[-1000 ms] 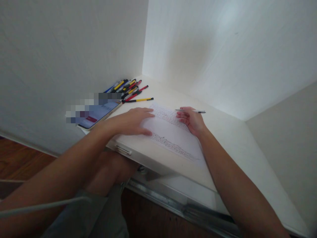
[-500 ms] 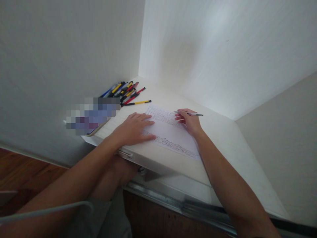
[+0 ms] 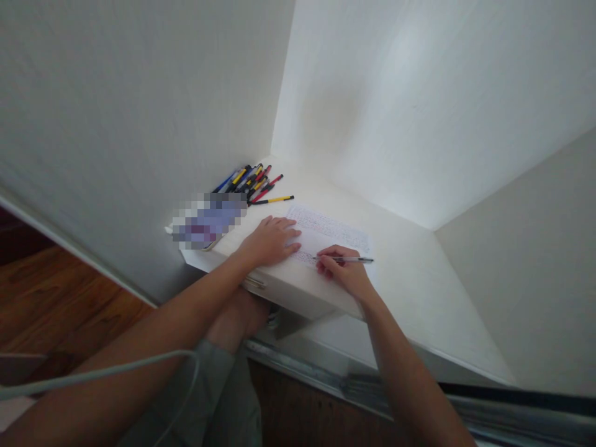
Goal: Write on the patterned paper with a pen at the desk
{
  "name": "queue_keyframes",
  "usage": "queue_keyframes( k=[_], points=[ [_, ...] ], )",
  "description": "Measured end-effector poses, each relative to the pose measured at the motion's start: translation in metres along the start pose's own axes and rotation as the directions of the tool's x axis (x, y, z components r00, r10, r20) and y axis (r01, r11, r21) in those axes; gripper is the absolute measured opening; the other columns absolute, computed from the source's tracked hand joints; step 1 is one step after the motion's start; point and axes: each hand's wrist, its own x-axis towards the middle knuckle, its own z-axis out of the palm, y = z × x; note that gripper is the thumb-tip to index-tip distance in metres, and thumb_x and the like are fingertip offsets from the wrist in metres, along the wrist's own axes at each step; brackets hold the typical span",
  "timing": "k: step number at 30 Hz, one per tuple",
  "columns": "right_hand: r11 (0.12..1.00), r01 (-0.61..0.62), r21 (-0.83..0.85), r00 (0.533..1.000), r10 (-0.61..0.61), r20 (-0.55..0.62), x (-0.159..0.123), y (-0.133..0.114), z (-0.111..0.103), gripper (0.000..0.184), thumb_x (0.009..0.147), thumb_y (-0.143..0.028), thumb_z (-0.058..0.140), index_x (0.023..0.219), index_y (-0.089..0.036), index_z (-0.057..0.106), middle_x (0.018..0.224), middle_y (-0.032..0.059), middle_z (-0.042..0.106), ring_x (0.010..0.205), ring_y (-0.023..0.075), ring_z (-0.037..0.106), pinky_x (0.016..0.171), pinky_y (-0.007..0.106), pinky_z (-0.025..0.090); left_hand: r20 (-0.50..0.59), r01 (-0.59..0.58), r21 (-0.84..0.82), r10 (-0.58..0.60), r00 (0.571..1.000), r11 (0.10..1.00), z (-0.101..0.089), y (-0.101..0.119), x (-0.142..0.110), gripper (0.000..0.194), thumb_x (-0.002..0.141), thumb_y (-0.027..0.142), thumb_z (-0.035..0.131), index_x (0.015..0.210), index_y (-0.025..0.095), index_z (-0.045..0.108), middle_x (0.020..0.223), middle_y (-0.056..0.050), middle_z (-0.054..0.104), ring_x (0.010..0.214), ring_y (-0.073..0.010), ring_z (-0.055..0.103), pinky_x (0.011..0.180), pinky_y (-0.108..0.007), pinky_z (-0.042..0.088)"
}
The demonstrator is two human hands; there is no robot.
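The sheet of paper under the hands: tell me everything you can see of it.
The paper is a single white sheet lying flat on the white desk, near its front edge, askew to that edge. Rows of small handwriting cover the far part; the words are too small to read. The left hand rests flat on its left side, pinning it. The right hand sits at its near edge, holding a pen whose tip points at the sheet. No creases or tears show.

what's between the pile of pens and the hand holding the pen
In the head view, the white handwritten paper sheet and the flat left hand lie between the colourful pen pile and the right hand.
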Motion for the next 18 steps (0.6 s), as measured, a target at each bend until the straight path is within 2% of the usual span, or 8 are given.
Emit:
queue_keyframes(
  k=[5, 9, 15, 18],
  points=[
    [0.999, 0.006, -0.048, 0.995, -0.011, -0.100, -0.0095, 0.0114, 0.0057, 0.020, 0.089, -0.037, 0.064, 0.078, -0.020, 0.068, 0.061, 0.0008, 0.065, 0.051, 0.0140, 0.055, 0.050, 0.027, 0.042, 0.009, -0.006, 0.014, 0.006, 1.000, 1.000, -0.0011, 0.0000, -0.0001, 0.041, 0.100, 0.047, 0.042, 0.124, 0.024, 0.066, 0.149, -0.010, 0.051, 0.135, -0.0301, 0.046, 0.113, -0.052, 0.030],
    [0.991, 0.012, -0.130, 0.995, -0.024, -0.094, -0.0102, 0.0076, 0.0057, 0.020, 0.087, -0.035, 0.065, 0.074, -0.020, 0.069, 0.060, 0.0010, 0.064, 0.050, 0.0136, 0.052, 0.049, 0.026, 0.039, 0.002, 0.000, 0.007, 0.000, 1.000, 1.000, -0.0015, -0.0007, 0.0009, 0.040, 0.099, 0.046, 0.043, 0.121, 0.024, 0.068, 0.145, -0.009, 0.055, 0.130, -0.0285, 0.050, 0.111, -0.048, 0.033],
    [0.987, -0.010, -0.162, 0.998, -0.001, -0.070, -0.0127, 0.0046, 0.0075, 0.024, 0.089, -0.041, 0.064, 0.077, -0.021, 0.070, 0.062, 0.0020, 0.066, 0.050, 0.0142, 0.053, 0.048, 0.026, 0.038, -0.060, -0.017, 0.003, 0.017, 0.998, 1.000, -0.0014, -0.0007, 0.0001, 0.038, 0.097, 0.044, 0.045, 0.116, 0.024, 0.071, 0.139, -0.008, 0.060, 0.126, -0.0274, 0.052, 0.109, -0.045, 0.033],
    [0.984, -0.008, -0.179, 0.999, -0.002, -0.055, -0.0123, 0.0058, 0.0076, 0.024, 0.090, -0.042, 0.063, 0.078, -0.022, 0.071, 0.064, 0.0019, 0.067, 0.049, 0.0137, 0.051, 0.047, 0.026, 0.038, -0.043, 0.002, -0.054, -0.004, 0.999, 0.999, -0.0029, 0.0009, -0.0015, 0.037, 0.097, 0.044, 0.046, 0.116, 0.024, 0.071, 0.140, -0.008, 0.059, 0.128, -0.0274, 0.050, 0.110, -0.046, 0.032]
  ],
)
